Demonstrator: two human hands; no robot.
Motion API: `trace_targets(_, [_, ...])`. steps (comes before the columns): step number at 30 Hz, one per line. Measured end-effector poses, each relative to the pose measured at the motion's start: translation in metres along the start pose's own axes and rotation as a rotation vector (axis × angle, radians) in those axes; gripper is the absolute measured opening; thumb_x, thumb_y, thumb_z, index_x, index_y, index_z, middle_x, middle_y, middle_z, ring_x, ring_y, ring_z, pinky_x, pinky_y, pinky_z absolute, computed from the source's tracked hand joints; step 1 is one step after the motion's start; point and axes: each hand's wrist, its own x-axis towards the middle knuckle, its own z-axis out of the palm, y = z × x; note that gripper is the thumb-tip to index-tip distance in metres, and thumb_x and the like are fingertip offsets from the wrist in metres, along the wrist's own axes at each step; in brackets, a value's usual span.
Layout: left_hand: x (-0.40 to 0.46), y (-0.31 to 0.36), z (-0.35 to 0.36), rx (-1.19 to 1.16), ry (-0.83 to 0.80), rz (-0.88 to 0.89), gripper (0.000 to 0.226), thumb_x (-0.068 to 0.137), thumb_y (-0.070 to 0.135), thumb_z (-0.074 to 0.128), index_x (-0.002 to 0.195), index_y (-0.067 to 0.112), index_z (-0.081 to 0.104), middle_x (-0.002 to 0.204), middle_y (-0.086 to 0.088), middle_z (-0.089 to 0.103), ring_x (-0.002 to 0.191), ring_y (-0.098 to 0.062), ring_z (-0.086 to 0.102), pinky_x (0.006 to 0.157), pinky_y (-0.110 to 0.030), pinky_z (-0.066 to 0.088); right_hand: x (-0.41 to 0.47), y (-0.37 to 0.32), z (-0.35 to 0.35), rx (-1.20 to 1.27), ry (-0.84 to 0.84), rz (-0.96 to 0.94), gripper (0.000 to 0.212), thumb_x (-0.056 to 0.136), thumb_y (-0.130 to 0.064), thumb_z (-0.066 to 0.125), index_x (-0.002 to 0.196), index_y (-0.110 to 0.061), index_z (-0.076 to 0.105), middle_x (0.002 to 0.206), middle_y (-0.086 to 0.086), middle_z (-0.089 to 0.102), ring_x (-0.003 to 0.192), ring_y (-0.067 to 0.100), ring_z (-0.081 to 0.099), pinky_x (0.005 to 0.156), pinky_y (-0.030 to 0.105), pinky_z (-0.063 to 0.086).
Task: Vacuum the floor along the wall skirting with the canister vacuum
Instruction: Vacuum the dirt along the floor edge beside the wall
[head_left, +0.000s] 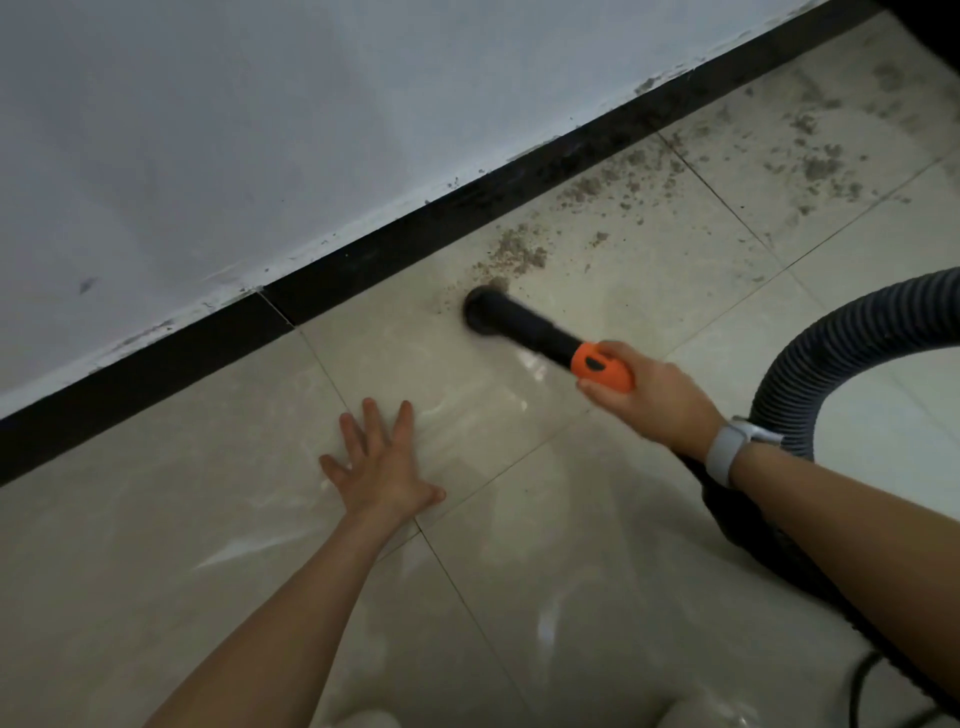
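The floor consists of glossy beige ceramic tiles (519, 597) with thin dark grout lines and soft reflections. A flat black skirting strip (363, 257) runs diagonally from lower left to upper right at the foot of a matt pale grey-white painted wall (260, 130); the paint edge above the strip is ragged and speckled. Loose grey-brown granular dust (519, 252) lies in patches on the tiles beside the skirting, thickest toward the upper right.

The black cylindrical plastic vacuum nozzle (511, 322) is tilted down toward the wall. Its flared round mouth meets the tile at the near edge of the closest dust patch, a short way out from the skirting. An orange moulded plastic collar (602, 366) with a black inset joins the nozzle's rear end. A ribbed dark grey flexible hose (841, 332) arcs in at the right edge, above a black vacuum body (748, 525) partly hidden behind the forearm.

The right hand (654, 395) grips the orange collar, fingers curled around it, wrist bearing a pale grey watch band (727, 452). The left hand (382, 462) rests palm-down on the tile, fingers straight and spread wide, arm extended.
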Motion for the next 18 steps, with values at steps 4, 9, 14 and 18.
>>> trace_targets(4, [0.0, 0.0, 0.001, -0.019, 0.008, -0.005, 0.112, 0.076, 0.047, 0.072, 0.149, 0.034, -0.012, 0.153, -0.005, -0.032, 0.141, -0.031, -0.027, 0.112, -0.062, 0.001, 0.015, -0.002, -0.019, 0.137, 0.124, 0.071, 0.046, 0.085, -0.052, 0.057, 0.125, -0.03, 0.049, 0.093, 0.011, 0.068, 0.066, 0.033, 0.064, 0.068, 0.046, 0.057])
trace_targets(9, [0.0, 0.002, -0.001, -0.011, 0.008, -0.007, 0.113, 0.075, 0.045, 0.073, 0.149, 0.033, -0.013, 0.154, -0.005, -0.031, 0.141, -0.033, -0.026, 0.112, -0.063, 0.002, -0.008, -0.033, 0.009, 0.033, -0.088, -0.117, 0.052, 0.086, -0.052, 0.057, 0.133, -0.033, 0.044, 0.107, 0.01, 0.067, 0.091, 0.033, 0.064, 0.078, 0.038, 0.051])
trace_targets(14, [0.0, 0.0, 0.001, -0.009, 0.004, -0.003, 0.112, 0.076, 0.047, 0.072, 0.149, 0.034, -0.013, 0.153, -0.005, -0.031, 0.141, -0.032, -0.026, 0.112, -0.062, 0.002, 0.013, -0.027, 0.008, -0.042, 0.016, -0.034, 0.054, 0.088, -0.053, 0.054, 0.136, -0.031, 0.041, 0.11, 0.013, 0.065, 0.097, 0.036, 0.062, 0.073, 0.032, 0.043])
trace_targets(18, [0.001, 0.0, 0.001, -0.006, 0.011, -0.014, 0.113, 0.075, 0.047, 0.073, 0.149, 0.035, -0.012, 0.153, -0.004, -0.031, 0.141, -0.031, -0.026, 0.112, -0.062, 0.002, 0.028, -0.017, -0.012, 0.065, 0.137, 0.097, 0.053, 0.086, -0.056, 0.053, 0.132, -0.031, 0.043, 0.095, 0.012, 0.067, 0.076, 0.036, 0.064, 0.073, 0.042, 0.055])
